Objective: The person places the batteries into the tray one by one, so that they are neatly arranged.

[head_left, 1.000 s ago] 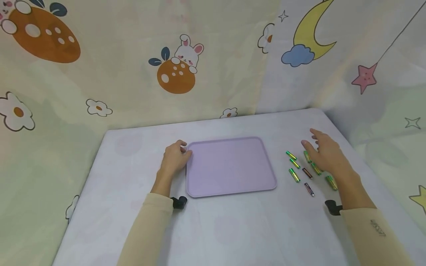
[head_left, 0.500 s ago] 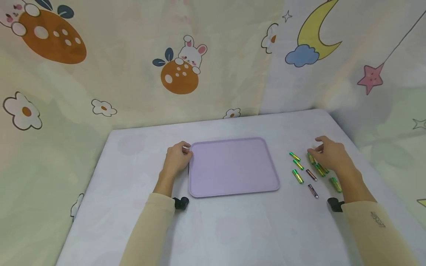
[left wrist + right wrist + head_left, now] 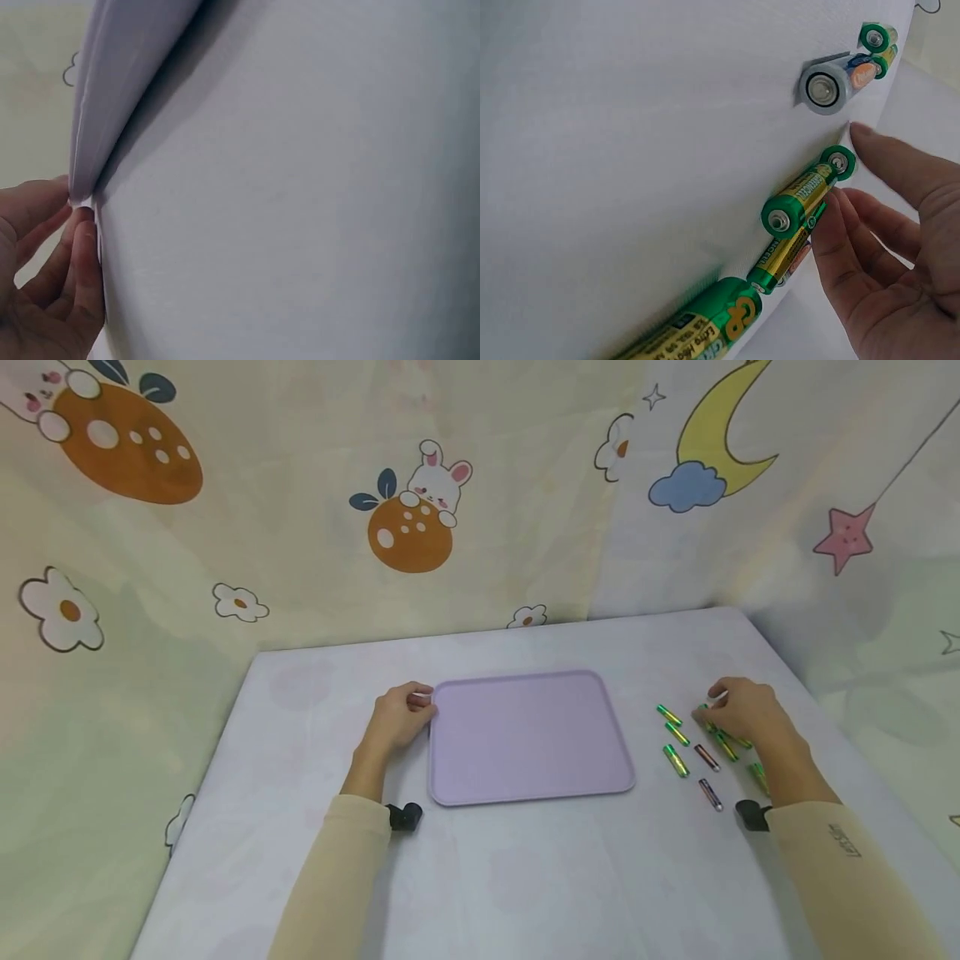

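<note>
Left hand (image 3: 395,718) pinches pale-purple rectangular plastic tray (image 3: 532,739), probably steadying it; right of tray, right hand (image 3: 753,710) brackets green-and-gold cylindrical battery (image 3: 840,161), grip unclear

Batts, head view: approx. 7 green/gold batts (image 3: 676,761) + 2 dark batts (image 3: 707,757), i.e. ~9 tot.; some partly hidden by R grip (image 3: 746,712), so no. could be off. R wrist view: approx. 6 green-capped batts (image 3: 705,321), 1 silver batt (image 3: 841,81); overlap, exact qty unclear. Tray (image 3: 532,739): 1. Tabletop (image 3: 495,877): 1. Grips: 2, i.e. R + L grip (image 3: 400,720). Sleeves (image 3: 330,877): 2. Blk wrist devices (image 3: 406,817): 2. Backdrop prints: bunnies (image 3: 437,483) 2 (1 cut off), oranges (image 3: 410,539) 2, moon (image 3: 708,422) 1, cloud (image 3: 687,487) 1, pink star (image 3: 845,537) 1, flowers (image 3: 63,612) 5 (3 partial).
</note>
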A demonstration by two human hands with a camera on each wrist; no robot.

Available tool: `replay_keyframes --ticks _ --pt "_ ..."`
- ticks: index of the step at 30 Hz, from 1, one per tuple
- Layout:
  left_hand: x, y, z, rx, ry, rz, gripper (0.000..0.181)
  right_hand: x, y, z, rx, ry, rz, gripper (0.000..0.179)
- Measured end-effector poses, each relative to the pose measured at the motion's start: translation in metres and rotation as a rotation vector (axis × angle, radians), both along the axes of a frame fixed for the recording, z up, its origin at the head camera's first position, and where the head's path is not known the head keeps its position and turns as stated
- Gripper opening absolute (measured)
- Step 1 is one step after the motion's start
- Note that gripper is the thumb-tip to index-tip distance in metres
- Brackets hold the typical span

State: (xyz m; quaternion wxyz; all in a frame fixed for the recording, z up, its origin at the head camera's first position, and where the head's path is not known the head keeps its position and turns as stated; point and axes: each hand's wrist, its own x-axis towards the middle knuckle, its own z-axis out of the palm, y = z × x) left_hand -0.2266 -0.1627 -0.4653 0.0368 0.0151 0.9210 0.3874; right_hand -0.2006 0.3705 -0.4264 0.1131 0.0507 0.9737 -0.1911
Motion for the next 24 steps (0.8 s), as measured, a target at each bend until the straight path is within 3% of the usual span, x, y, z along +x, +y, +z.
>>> replay_keyframes --ticks 10,15,24 --pt "-0.002 0.006 -0.003 0.039 0.000 -0.015 0.037 0.000 0.004 0.002 -0.014 0.038 -0.054 0.039" --pt "-0.003 0.007 -0.003 0.040 0.009 -0.018 0.036 0.000 0.000 0.009 -0.085 0.120 -0.033 0.040" --pt "0.007 0.001 0.002 -0.104 0.061 -0.049 0.036 0.002 -0.043 0.019 -0.316 0.087 0.030 0.049"
